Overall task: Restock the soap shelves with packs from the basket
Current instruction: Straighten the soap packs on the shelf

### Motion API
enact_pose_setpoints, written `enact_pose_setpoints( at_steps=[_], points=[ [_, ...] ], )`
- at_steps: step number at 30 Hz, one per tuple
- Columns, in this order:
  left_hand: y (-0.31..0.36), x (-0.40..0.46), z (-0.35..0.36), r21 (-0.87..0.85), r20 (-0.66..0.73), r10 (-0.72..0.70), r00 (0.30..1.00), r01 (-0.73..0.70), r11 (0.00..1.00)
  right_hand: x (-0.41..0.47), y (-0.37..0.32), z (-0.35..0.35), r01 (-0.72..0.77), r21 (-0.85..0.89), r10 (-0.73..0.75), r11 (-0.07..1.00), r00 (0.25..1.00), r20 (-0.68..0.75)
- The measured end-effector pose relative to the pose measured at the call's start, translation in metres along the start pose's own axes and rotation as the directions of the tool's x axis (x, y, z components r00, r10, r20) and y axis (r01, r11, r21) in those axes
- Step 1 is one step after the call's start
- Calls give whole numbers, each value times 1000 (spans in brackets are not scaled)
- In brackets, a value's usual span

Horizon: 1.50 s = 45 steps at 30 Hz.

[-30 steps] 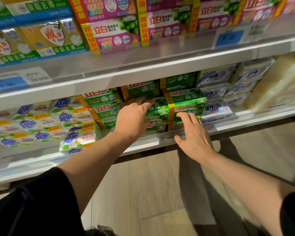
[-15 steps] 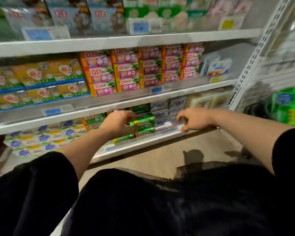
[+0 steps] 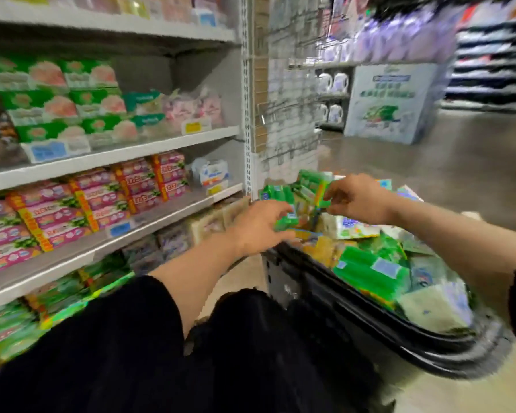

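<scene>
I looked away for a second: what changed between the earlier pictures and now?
Both hands left the green soap packs on the low shelf and swung right to the basket. The left hand now grips a green pack; the right hand pinches another green pack. The pink packs stayed on their shelf.

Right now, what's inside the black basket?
The black basket is piled with soap packs, mostly green, some yellow and white. Both hands reach in. Whatever lies underneath the pile is hidden.

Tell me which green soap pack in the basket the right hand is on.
The raised one at the far end of the basket: the right hand pinches this green pack, held above the heap. The left hand grips a lower one.
</scene>
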<state>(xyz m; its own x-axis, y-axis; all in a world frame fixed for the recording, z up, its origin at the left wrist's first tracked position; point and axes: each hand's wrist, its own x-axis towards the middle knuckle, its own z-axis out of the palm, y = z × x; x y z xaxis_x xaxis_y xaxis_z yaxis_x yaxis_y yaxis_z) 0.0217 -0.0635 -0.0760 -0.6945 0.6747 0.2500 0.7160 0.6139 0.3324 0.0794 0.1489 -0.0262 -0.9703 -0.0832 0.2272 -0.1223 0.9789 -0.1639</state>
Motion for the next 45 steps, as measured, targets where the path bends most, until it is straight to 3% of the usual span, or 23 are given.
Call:
enact_pose_setpoints(
  at_steps=[4, 9, 14, 19, 23, 28, 35, 38, 41, 45],
  points=[
    [35, 31, 42, -18, 90, 64, 994, -62, 998, -38, 52, 5, -147, 16, 146, 989, 988, 58],
    [63, 43, 78, -67, 237, 139, 961, -127, 990, -68, 81, 16, -243, 86, 199, 966, 914, 353],
    [79, 49, 104, -133, 351, 213, 912, -177, 975, -99, 105, 14, -264, 102, 212, 959, 909, 359],
    [87, 52, 115, -221, 385, 202, 900, -122, 968, -141, 118, 1, -422, 258, 214, 869, 790, 574],
    [95, 50, 121, -147, 366, 132, 921, -83, 986, -152, 112, 11, -379, 142, 251, 914, 807, 535],
    [99, 45, 123, -62, 318, 74, 945, -57, 996, -151, 99, 25, -395, 69, 288, 916, 767, 573],
    [98, 40, 127, -53, 219, 41, 975, -30, 998, -151, 101, 22, -579, 236, 386, 781, 744, 545],
    [97, 39, 127, -37, 209, 25, 978, -18, 999, -149, 100, 23, -592, 182, 421, 785, 725, 545],
    [98, 35, 127, -25, 129, 20, 991, -17, 1000, -145, 97, 36, -622, 145, 499, 769, 727, 472],
    [95, 29, 121, -80, -84, 84, 993, -91, 993, -149, 93, 49, -566, 224, 515, 793, 821, 247]
  ],
)
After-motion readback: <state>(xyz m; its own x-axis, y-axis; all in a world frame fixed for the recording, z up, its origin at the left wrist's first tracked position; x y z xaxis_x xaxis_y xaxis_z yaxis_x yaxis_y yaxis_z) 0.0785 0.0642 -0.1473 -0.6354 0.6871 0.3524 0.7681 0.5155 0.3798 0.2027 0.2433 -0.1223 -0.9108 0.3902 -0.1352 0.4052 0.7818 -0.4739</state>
